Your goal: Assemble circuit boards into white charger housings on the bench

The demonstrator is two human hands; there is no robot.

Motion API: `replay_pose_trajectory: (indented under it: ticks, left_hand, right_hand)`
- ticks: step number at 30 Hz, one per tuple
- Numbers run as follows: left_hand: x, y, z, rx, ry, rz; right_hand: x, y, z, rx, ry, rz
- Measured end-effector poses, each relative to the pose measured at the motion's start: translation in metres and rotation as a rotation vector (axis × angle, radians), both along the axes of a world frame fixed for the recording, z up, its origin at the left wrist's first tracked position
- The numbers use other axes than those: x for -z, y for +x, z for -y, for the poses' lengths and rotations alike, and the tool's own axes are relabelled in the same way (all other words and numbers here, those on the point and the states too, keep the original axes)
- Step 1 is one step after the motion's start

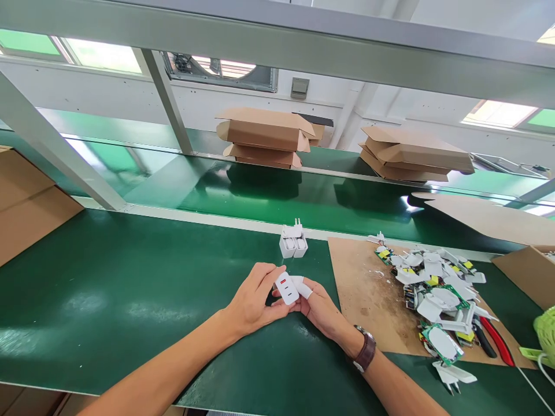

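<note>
A white charger [287,288] with a small red port and slots on its face is held between my two hands above the green table. My left hand [259,297] grips its left side, fingers behind and thumb below. My right hand [318,306] has white coverings on its fingertips and closes on the charger's right side; a watch is on that wrist. Just beyond my hands, white charger housings [293,245] stand together, with a white piece with plug pins [293,229] on top.
Right of my hands, a brown board [358,300] holds a heap of white shells and circuit boards [440,289], beside red-handled pliers [496,341]. Flattened cartons [264,136] lie beyond the conveyor [260,190]. A cardboard box [34,202] stands at left.
</note>
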State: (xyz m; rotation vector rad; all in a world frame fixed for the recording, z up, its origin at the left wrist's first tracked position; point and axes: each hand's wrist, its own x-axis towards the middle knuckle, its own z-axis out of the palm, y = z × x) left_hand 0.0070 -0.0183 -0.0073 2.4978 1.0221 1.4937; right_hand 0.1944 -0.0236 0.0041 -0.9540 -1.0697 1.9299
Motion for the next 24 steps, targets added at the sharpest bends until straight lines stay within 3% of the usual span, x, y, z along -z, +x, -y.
replay_pose_trajectory:
  ticks: [10,14,17,20,22,24]
  left_hand:
    - [0.002,0.000,0.000,0.000,-0.027,-0.012]
    - [0.000,-0.002,0.002,0.021,-0.070,-0.022]
    - [0.001,-0.005,0.003,0.019,-0.177,-0.042]
    - [0.008,-0.007,0.002,-0.022,-0.321,-0.038]
    - [0.015,-0.009,-0.002,-0.051,-0.422,-0.018]
    - [0.023,-0.010,-0.007,-0.085,-0.535,0.004]
  right_hand:
    - [0.004,0.001,0.000,0.022,0.018,0.010]
    - [0.005,0.003,0.001,0.062,0.125,0.089]
    - [0.006,0.006,0.000,0.180,0.378,0.223]
    - [0.007,0.011,-0.002,0.294,0.826,0.441]
    - [0.007,0.014,-0.001,0.250,1.082,0.612]
    - [0.007,0.015,0.002,0.171,1.192,0.738]
